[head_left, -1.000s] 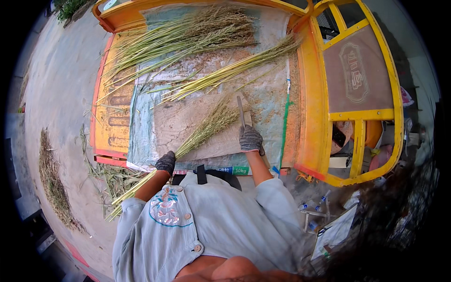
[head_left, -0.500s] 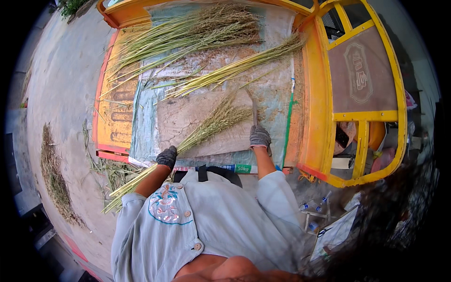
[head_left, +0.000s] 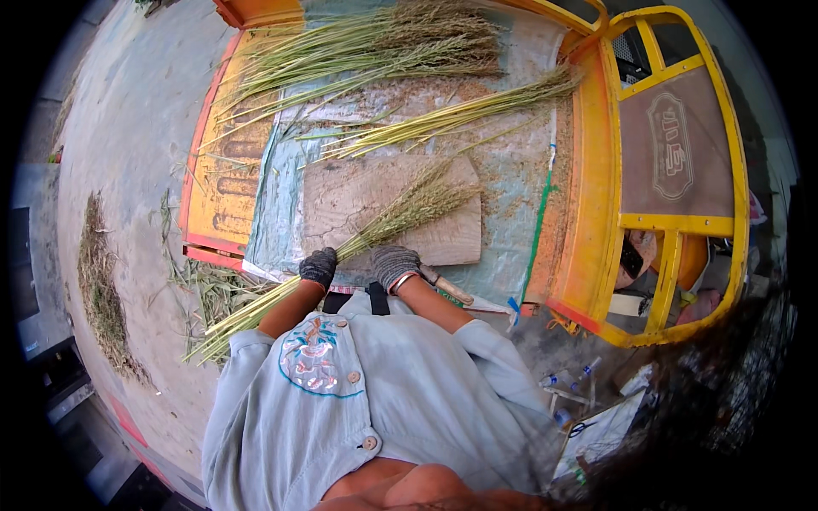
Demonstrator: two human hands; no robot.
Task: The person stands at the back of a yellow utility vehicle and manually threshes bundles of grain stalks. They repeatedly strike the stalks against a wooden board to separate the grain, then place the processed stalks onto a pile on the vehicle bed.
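Observation:
My left hand [head_left: 318,266], in a dark grey knit glove, is closed round a bundle of green-yellow grain stalks [head_left: 400,213]. The bare stems trail down to the lower left; the seed heads fan out to the upper right across a wooden board [head_left: 456,243]. My right hand [head_left: 394,266], gloved alike, is at the board's near edge, just right of the left hand and close below the stalks. How its fingers are bent does not show clearly. Beside the right wrist lies a tool with a wooden handle [head_left: 448,286]; its other end is hard to make out.
A larger heap of stalks [head_left: 366,55] and a thinner bundle [head_left: 434,119] lie farther off on a seed-strewn woven sheet [head_left: 281,187]. They rest on a yellow vehicle bed [head_left: 219,162]. A yellow frame [head_left: 677,221] rises at the right. Dried stalks [head_left: 100,294] lie on the ground.
My right hand has moved left from the board's right side toward the left hand. The tool it gripped upright now lies by its wrist. The left hand still grips the stalks.

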